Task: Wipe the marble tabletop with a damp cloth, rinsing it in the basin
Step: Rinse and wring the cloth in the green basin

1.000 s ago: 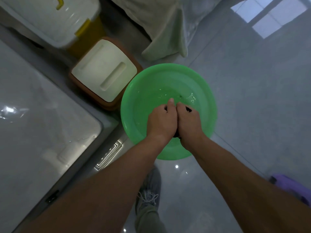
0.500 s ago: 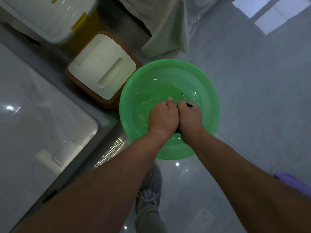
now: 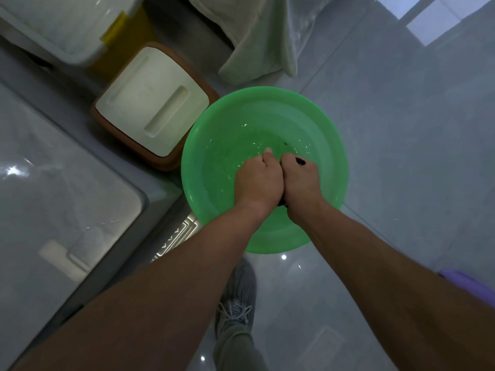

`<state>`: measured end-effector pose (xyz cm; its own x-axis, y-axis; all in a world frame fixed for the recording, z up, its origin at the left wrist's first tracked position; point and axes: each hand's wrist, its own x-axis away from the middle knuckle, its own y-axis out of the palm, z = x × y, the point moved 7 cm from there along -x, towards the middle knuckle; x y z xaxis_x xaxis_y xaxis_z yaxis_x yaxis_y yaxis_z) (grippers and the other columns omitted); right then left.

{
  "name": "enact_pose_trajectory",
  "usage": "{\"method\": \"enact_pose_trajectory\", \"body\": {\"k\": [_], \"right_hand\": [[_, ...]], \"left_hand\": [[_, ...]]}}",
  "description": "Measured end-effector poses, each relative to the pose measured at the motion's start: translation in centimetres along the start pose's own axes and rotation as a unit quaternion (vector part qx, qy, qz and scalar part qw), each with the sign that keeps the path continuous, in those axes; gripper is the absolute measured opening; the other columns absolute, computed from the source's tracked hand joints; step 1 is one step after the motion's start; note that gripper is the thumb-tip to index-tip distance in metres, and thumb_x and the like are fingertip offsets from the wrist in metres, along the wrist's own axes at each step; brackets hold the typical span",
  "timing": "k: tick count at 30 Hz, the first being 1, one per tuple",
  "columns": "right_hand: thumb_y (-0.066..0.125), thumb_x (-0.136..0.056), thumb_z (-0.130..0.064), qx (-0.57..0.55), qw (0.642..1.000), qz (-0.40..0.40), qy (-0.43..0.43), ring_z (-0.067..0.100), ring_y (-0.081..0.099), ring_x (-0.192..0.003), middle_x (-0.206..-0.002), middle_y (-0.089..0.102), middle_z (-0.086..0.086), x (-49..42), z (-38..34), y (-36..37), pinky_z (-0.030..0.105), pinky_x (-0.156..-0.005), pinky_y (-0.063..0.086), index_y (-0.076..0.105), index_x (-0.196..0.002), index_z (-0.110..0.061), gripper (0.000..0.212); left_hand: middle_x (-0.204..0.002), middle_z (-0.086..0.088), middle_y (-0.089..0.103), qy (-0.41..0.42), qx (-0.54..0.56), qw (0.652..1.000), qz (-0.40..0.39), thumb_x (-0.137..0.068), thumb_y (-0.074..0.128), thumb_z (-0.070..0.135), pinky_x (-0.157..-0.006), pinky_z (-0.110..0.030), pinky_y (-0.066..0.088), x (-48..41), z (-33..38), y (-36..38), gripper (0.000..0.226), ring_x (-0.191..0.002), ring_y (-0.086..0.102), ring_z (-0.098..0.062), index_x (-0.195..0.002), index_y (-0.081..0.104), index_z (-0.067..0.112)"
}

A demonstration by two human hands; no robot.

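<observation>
1. The dark cloth [image 3: 300, 160] is being held over the middle of the green basin [image 3: 332, 145], which is standing on the tiled floor [image 3: 401, 156] just beside the rounded corner of the marble tabletop [image 3: 67, 183].
2. The left hand [image 3: 258, 180] and the right hand [image 3: 301, 180] are being pressed together, knuckle against knuckle, and both are being kept clenched on the cloth, so that only two dark scraps of it are being shown: one past the right hand's far side, one below the wrists.
3. Wringing or scrubbing is judged to be the step in hand; which of the two cannot be told.
4. For the step to be done well, the cloth is best being twisted in opposite directions, low over the water, so that the run-off is being caught inside the rim and not spilled onto the glossy floor.
5. The cloth should be left damp, not dripping, or streaks are likely to be left on the marble.
6. The cloth itself is being seen as almost black, bunched tight and wet; its size and weave cannot be told.
7. The water in the basin is being seen as shallow and rippled.
</observation>
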<state>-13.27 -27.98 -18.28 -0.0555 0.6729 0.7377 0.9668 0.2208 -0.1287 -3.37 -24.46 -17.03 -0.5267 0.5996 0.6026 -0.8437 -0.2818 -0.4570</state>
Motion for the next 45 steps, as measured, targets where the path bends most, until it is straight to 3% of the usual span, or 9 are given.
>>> {"method": "enact_pose_trajectory", "body": {"k": [8, 15, 18, 22, 26, 29, 34, 40, 45], "right_hand": [[0.048, -0.102, -0.043, 0.105, 0.994, 0.002, -0.010, 0.018, 0.054, -0.066, -0.079, 0.058, 0.001, 1.2, -0.9, -2.1, 0.022, -0.044, 0.042, 0.058, -0.081, -0.020, 0.033], [0.057, -0.101, -0.027, 0.066, 0.996, -0.032, -0.055, 0.022, 0.061, -0.086, -0.104, 0.064, 0.006, 2.3, -1.4, -2.6, 0.020, -0.046, 0.049, 0.067, -0.109, -0.019, 0.016], [0.055, -0.102, -0.032, 0.062, 0.995, -0.054, -0.055, 0.024, 0.062, -0.087, -0.103, 0.065, 0.008, 3.2, -1.7, -2.4, 0.023, -0.052, 0.053, 0.068, -0.113, -0.017, 0.023], [0.050, -0.104, -0.037, 0.057, 0.995, -0.070, -0.044, 0.029, 0.067, -0.105, -0.119, 0.065, 0.011, 5.2, -3.1, -1.7, 0.050, -0.080, 0.063, 0.066, -0.119, -0.023, 0.026], [0.055, -0.102, -0.033, 0.085, 0.980, -0.055, -0.169, 0.024, 0.068, -0.089, -0.103, 0.069, 0.005, 9.4, -7.2, 0.5, 0.039, -0.063, 0.061, 0.069, -0.103, -0.030, 0.015], [0.060, -0.093, -0.037, 0.104, 0.963, -0.071, -0.237, 0.015, 0.066, -0.081, -0.093, 0.069, -0.004, 13.3, -9.7, 5.4, 0.028, -0.055, 0.053, 0.069, -0.097, -0.032, 0.011], [0.063, -0.087, -0.040, 0.126, 0.943, -0.156, -0.266, 0.016, 0.067, -0.097, -0.099, 0.069, -0.013, 19.4, -9.9, 18.4, 0.035, -0.076, 0.057, 0.069, -0.098, -0.039, 0.012], [0.060, -0.099, -0.029, 0.196, 0.912, -0.261, -0.248, 0.005, 0.062, -0.094, -0.099, 0.065, -0.017, 27.4, -4.0, 35.8, 0.036, -0.080, 0.058, 0.067, -0.105, -0.028, 0.009], [0.064, -0.096, -0.020, 0.261, 0.864, -0.340, -0.264, 0.001, 0.063, -0.093, -0.096, 0.067, -0.017, 34.7, 3.9, 48.3, 0.023, -0.083, 0.054, 0.068, -0.100, -0.026, 0.008]], "left_hand": [[-0.086, -0.001, 0.059, -0.055, 0.122, 0.989, -0.070, -0.099, 0.040, 0.058, -0.081, -0.042, 0.054, 1.0, -1.6, -0.2, 0.045, -0.083, 0.061, -0.024, -0.093, 0.055, 0.016], [-0.123, -0.008, 0.054, -0.088, 0.125, 0.975, -0.162, -0.099, 0.047, 0.053, -0.070, -0.038, 0.062, 2.3, -0.6, -1.7, 0.051, -0.102, 0.064, -0.029, -0.139, 0.037, 0.024], [-0.119, -0.004, 0.052, -0.060, 0.134, 0.975, -0.166, -0.101, 0.050, 0.043, -0.070, -0.035, 0.062, 3.0, 0.2, -2.9, 0.043, -0.101, 0.062, -0.025, -0.137, 0.040, 0.022], [-0.101, 0.009, 0.057, 0.014, 0.187, 0.974, -0.125, -0.098, 0.061, 0.024, -0.085, -0.046, 0.060, 4.1, 1.9, -5.6, 0.014, -0.099, 0.063, -0.022, -0.110, 0.055, 0.022], [-0.092, 0.006, 0.064, 0.033, 0.241, 0.966, -0.088, -0.097, 0.061, 0.023, -0.086, -0.043, 0.059, 5.6, 2.8, -10.9, 0.004, -0.094, 0.064, -0.020, -0.095, 0.064, 0.021], [-0.109, -0.003, 0.064, 0.041, 0.283, 0.957, -0.049, -0.102, 0.054, 0.022, -0.081, -0.029, 0.059, 6.8, 2.1, -17.3, 0.016, -0.101, 0.064, -0.018, -0.114, 0.063, 0.017], [-0.118, -0.005, 0.059, 0.004, 0.316, 0.948, 0.049, -0.105, 0.047, 0.024, -0.068, -0.016, 0.056, 8.5, -3.5, -29.9, 0.026, -0.105, 0.063, -0.018, -0.130, 0.052, 0.031], [-0.104, 0.003, 0.062, -0.032, 0.294, 0.940, 0.169, -0.101, 0.052, 0.022, -0.095, -0.043, 0.056, 12.0, -16.0, -45.5, 0.019, -0.100, 0.064, -0.017, -0.120, 0.057, 0.022], [-0.117, -0.006, 0.062, -0.079, 0.273, 0.927, 0.247, -0.099, 0.057, 0.024, -0.086, -0.029, 0.054, 16.8, -28.8, -55.9, 0.027, -0.101, 0.062, -0.016, -0.125, 0.056, 0.021]]}}
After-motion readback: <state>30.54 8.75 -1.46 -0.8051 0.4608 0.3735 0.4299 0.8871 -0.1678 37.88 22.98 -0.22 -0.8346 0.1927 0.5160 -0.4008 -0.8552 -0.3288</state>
